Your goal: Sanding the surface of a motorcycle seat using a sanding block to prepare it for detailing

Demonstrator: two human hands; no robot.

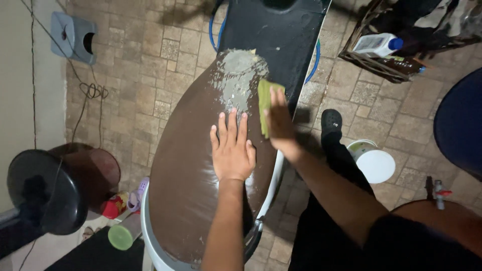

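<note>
Head view: our right hand [279, 120] presses a green sponge [265, 103] on the brown seat [186, 180], beside our flat, empty left hand [232, 150]. We see a white bottle [376, 44] in a wire basket [374, 68].

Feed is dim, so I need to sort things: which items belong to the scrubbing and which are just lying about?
In use:
right hand
green sponge
left hand
brown seat
grey foam patch

Lying about:
white bucket
white bottle
green-capped bottle
blue hose
</note>
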